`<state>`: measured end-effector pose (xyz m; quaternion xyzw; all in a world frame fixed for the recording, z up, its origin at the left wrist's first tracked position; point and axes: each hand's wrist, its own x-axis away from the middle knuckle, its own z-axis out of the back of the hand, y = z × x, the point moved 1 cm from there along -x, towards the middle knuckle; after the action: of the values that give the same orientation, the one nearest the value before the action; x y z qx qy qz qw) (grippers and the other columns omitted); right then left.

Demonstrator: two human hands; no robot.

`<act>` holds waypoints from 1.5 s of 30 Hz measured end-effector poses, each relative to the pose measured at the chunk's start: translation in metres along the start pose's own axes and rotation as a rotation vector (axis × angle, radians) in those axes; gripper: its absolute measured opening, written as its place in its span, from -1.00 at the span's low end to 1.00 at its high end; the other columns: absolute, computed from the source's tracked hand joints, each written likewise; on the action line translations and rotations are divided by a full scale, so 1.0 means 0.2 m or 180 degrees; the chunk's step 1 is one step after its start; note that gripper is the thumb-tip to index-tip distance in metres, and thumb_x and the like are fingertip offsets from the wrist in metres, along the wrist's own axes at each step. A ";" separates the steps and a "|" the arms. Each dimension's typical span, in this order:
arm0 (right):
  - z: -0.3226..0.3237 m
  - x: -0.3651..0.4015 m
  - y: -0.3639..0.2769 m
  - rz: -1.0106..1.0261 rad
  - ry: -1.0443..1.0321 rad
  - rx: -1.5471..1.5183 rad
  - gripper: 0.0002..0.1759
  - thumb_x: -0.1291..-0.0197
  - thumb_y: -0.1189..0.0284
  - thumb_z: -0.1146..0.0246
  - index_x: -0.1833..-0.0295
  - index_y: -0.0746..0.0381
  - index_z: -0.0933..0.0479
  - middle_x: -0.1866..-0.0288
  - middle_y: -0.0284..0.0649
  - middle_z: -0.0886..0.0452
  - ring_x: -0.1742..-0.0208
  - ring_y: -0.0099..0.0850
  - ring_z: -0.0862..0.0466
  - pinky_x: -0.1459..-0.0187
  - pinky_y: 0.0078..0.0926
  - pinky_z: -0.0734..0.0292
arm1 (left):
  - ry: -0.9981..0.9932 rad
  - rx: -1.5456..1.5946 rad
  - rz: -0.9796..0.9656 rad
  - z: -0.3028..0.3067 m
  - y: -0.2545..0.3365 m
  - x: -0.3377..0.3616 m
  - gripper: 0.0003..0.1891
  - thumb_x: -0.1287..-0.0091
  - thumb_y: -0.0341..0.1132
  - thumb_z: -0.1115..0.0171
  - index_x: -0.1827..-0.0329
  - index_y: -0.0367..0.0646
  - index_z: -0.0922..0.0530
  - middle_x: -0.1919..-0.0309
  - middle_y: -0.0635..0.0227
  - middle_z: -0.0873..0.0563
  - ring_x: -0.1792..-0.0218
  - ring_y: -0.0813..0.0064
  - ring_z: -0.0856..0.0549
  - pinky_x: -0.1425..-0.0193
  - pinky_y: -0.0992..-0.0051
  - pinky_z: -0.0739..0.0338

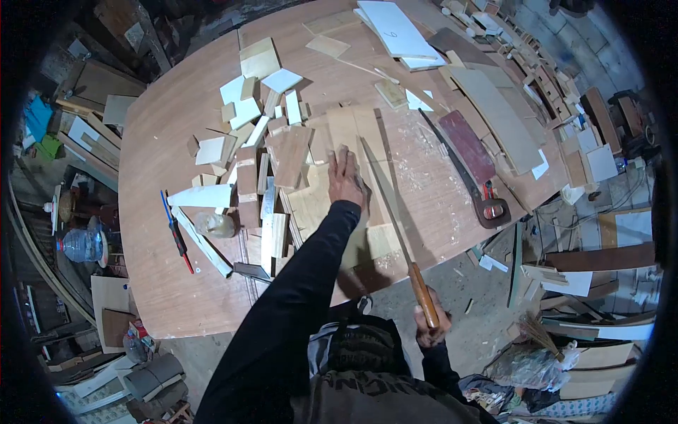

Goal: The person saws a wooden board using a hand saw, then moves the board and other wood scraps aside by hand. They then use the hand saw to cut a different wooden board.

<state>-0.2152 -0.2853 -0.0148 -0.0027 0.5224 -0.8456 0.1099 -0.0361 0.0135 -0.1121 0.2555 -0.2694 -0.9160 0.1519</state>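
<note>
Sawing board [353, 134] | our left hand [345, 178] flat on it | right hand [431, 326] clenched on saw [395, 226] | next, we judge: steady stroke

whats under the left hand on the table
The left hand presses flat on a pale wooden board lying on the brown table, beside the saw. The board under the palm is covered.
</note>
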 end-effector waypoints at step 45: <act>-0.84 -1.93 0.08 0.1424 -0.0764 0.1743 -0.59 -0.25 0.35 -0.17 -0.22 0.11 -0.51 -0.04 -0.02 -0.62 -0.10 -0.02 -0.58 -0.17 -0.08 -0.48 | 0.0185 0.0596 0.0602 0.15 0.03 0.13 -0.50 -0.32 -0.52 -0.01 -0.37 -0.27 -0.40 -0.43 0.00 -0.33 -0.46 -0.13 -0.25 -0.54 0.10 -0.10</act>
<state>0.1447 -0.0708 -0.0635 0.0420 0.2480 -0.9027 0.3490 -0.0726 0.0108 -0.0964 0.2684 -0.3721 -0.8607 0.2208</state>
